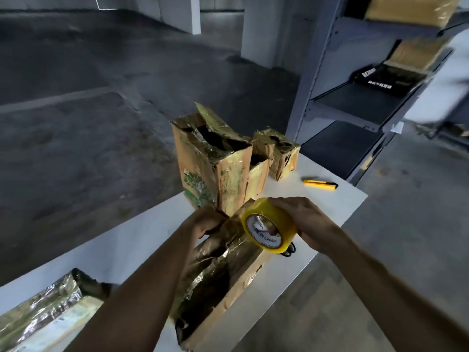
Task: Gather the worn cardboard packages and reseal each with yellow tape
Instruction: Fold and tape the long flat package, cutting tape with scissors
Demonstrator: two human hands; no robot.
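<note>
A long worn cardboard package (228, 283) lies on the white table (330, 207), its torn top facing up. My left hand (205, 222) grips its far end. My right hand (304, 222) holds a roll of yellow tape (269, 229) against that same end, fingers curled round the roll. A tall torn package (213, 163) stands upright just beyond, with two smaller worn packages (279, 156) behind it. Another taped package (43, 321) lies at the table's near left corner.
A yellow utility knife (320, 184) lies on the table at the right. Black scissor handles (289, 251) peek out under the tape roll. A grey metal shelf rack (355, 102) with boxes stands at the right. Concrete floor surrounds the table.
</note>
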